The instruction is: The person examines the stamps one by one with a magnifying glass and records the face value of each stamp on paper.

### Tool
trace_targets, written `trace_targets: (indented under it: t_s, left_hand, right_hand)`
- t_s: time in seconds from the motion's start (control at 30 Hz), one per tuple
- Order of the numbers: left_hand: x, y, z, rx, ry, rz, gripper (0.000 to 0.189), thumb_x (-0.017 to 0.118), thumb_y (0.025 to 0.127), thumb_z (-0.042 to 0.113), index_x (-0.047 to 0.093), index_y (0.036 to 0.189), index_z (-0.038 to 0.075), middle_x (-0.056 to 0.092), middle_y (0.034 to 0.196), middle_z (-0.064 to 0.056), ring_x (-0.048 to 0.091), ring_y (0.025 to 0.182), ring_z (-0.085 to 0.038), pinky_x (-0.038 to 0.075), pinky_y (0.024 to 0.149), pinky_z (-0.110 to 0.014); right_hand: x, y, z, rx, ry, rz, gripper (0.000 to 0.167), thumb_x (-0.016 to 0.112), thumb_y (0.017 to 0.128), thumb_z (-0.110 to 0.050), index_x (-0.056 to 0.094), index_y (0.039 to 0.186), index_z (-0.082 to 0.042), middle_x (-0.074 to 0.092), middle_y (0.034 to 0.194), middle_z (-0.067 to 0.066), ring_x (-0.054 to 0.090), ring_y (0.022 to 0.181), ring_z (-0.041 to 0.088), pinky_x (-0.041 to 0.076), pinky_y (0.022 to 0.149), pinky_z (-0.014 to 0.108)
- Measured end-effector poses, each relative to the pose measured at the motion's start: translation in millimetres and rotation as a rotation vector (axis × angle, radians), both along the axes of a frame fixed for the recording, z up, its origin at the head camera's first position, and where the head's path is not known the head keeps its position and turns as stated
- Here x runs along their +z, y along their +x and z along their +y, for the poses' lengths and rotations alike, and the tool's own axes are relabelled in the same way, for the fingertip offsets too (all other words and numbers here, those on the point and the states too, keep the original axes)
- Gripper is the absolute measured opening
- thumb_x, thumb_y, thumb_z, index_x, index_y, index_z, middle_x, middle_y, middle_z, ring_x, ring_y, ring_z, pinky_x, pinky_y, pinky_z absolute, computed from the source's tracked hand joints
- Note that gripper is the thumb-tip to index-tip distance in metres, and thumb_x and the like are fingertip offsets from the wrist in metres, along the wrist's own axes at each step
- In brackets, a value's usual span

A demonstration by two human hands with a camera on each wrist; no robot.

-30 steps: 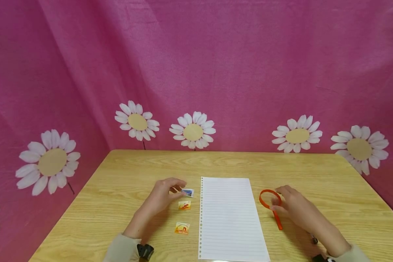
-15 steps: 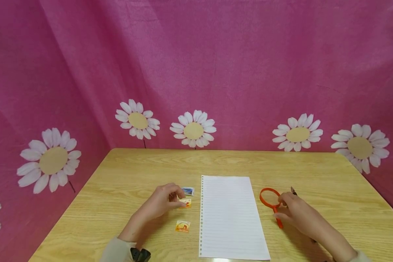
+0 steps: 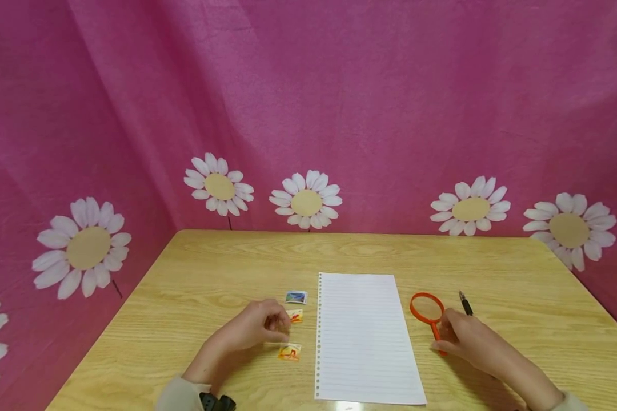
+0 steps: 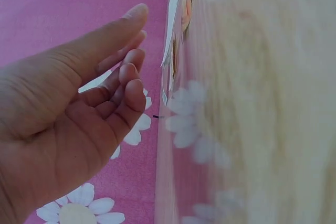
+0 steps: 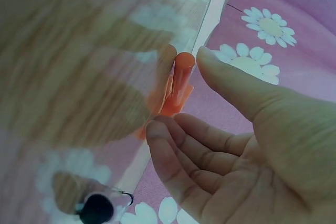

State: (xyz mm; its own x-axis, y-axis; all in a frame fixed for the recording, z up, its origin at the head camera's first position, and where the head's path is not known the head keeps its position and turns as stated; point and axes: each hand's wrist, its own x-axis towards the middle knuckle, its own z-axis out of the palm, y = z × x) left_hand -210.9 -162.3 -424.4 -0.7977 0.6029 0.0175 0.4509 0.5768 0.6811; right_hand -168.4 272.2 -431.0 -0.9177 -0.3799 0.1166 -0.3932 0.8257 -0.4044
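My left hand (image 3: 252, 330) hovers with loosely bent fingers over small stamp-like pictures left of the sheet. In the left wrist view nothing lies between its thumb and fingers. A blue picture (image 3: 296, 297) is farthest back, an orange one (image 3: 296, 315) lies partly behind the fingertips, and another orange one (image 3: 290, 353) is nearest, by the thumb. My right hand (image 3: 473, 341) is at the red magnifying glass (image 3: 436, 330), which lies on the table. In the right wrist view, thumb and fingers stand either side of its orange handle (image 5: 182, 77), apparently without gripping it.
A lined, punched paper sheet (image 3: 367, 337) lies between the hands on the wooden table (image 3: 226, 260). A black pen (image 3: 465, 303) lies behind the right hand, partly hidden by it. A pink cloth with daisies (image 3: 380, 125) hangs behind and at the sides.
My left hand has moved toward me, from the blue picture past the middle one to the nearest. My right hand has shifted from the magnifying glass's ring to its handle, uncovering the pen tip.
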Motion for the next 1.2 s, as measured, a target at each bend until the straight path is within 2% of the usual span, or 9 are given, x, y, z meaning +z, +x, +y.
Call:
trace_targets:
  t_s: [0.37, 0.63, 0.8, 1.0, 1.2]
  left_hand:
    - [-4.7, 2.5, -5.0, -0.060, -0.020, -0.018, 0.014, 0.079, 0.081, 0.019, 0.068, 0.087, 0.013, 0.059, 0.083, 0.002, 0.047, 0.071, -0.002, 0.042, 0.064, -0.017]
    - [-6.5, 4.4, -4.5, -0.064, -0.032, -0.044, 0.011, 0.079, 0.081, 0.017, 0.069, 0.085, 0.013, 0.059, 0.082, 0.002, 0.047, 0.070, -0.001, 0.041, 0.063, -0.016]
    - [-6.4, 5.8, -5.5, -0.064, -0.025, -0.058, 0.011, 0.079, 0.081, 0.015, 0.069, 0.086, 0.011, 0.058, 0.082, 0.001, 0.047, 0.070, -0.001, 0.042, 0.062, -0.016]
    - [-5.9, 3.9, -5.5, -0.065, -0.040, -0.035, 0.012, 0.079, 0.081, 0.014, 0.069, 0.086, 0.011, 0.058, 0.081, 0.002, 0.046, 0.069, 0.000, 0.042, 0.063, -0.016]
    - [-7.7, 4.6, -5.5, -0.063, -0.027, -0.047, 0.012, 0.079, 0.081, 0.014, 0.069, 0.085, 0.010, 0.057, 0.081, 0.002, 0.046, 0.070, 0.000, 0.042, 0.063, -0.016]
  right_hand:
    - [-2.1, -0.8, 0.1, -0.006, 0.019, 0.012, 0.034, 0.081, 0.077, -0.022, 0.052, 0.085, -0.006, 0.045, 0.072, -0.005, 0.033, 0.063, -0.002, 0.033, 0.056, 0.020]
    - [-4.7, 0.0, -0.5, 0.000, 0.025, 0.014, 0.032, 0.080, 0.078, -0.019, 0.051, 0.083, -0.007, 0.043, 0.070, -0.006, 0.031, 0.063, -0.002, 0.031, 0.056, 0.020]
    - [-4.5, -0.7, -2.0, -0.013, 0.024, -0.034, 0.029, 0.078, 0.080, -0.017, 0.051, 0.084, -0.007, 0.045, 0.069, -0.005, 0.032, 0.062, -0.001, 0.032, 0.055, 0.020]
    - [-1.9, -3.1, -4.6, -0.076, 0.017, -0.098, 0.025, 0.076, 0.083, -0.014, 0.052, 0.080, -0.006, 0.053, 0.070, -0.003, 0.037, 0.060, 0.001, 0.036, 0.054, 0.021]
    - [-2.6, -6.3, -7.6, -0.179, -0.011, -0.166, 0.023, 0.073, 0.084, -0.013, 0.054, 0.077, -0.004, 0.056, 0.070, 0.000, 0.042, 0.062, 0.009, 0.037, 0.055, 0.022]
